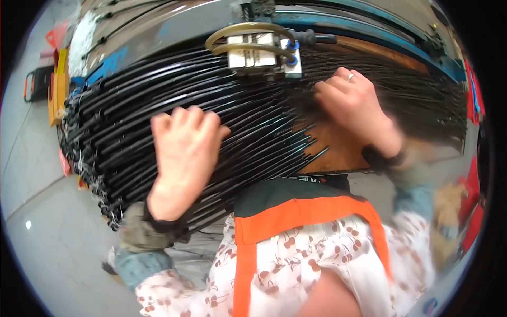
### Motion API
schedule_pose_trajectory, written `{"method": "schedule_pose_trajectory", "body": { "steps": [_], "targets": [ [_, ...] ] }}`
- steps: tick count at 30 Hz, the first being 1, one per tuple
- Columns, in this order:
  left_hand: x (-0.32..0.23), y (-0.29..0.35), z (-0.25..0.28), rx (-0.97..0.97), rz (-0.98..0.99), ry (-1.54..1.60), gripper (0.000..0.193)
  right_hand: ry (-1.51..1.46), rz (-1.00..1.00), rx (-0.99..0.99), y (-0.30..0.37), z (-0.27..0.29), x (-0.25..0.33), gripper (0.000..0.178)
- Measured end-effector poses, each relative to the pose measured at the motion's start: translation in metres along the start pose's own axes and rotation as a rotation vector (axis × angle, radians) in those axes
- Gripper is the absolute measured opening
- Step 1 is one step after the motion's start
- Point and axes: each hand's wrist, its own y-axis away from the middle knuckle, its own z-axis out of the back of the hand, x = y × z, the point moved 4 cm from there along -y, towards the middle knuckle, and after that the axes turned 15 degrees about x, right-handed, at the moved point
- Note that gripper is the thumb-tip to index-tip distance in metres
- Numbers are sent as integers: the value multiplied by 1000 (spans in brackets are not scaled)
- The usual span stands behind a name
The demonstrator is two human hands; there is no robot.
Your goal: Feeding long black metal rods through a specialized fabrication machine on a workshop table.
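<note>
1. White cloth shirt with brown cherries on it (285, 269) is nearest, under a dark green apron with wide orange edges (309, 210).
2. Many long, thin, shiny black tubes (142, 119) lie side by side in a big pile, from the left to the middle.
3. The bare left hand (187, 137) is over the tubes, back up. Its fingers are partly bent and its thumb points right. I cannot tell if it has hold of any.
4. The bare right hand (351, 100) is farther right, with curled fingers and a silver ring (350, 77). It is blurry, so I cannot tell what it holds.
5. Thin dark strands (422, 90) spread out right of that hand.
6. A flat brown wooden board (338, 150) shows near the tube ends.
7. On the far side, a white metal block with yellowish hoses (252, 59) sits between the hands.
</note>
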Motion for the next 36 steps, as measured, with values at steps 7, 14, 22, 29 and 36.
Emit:
{"method": "schedule_pose_trajectory", "body": {
  "steps": [7, 14, 22, 29, 36],
  "targets": [
    [-15, 24, -63, -87, 325, 73, 25, -616, -279, 93, -13, 1, 6, 18],
    [-17, 18, -61, -58, 213, -29, 20, -334, -147, 101, -19, 4, 11, 17],
    [-20, 24, -70, -206, 52, 211, 12, -554, -144, 181, -29, -1, 20, 10],
    [-47, 6, -24, -256, -37, 245, 12, -762, -11, -49, -3, -7, 12, 26],
    [-55, -9, -15, -74, -71, 246, 10, -386, -57, -333, 8, 7, 29, 15]
  ]
}}
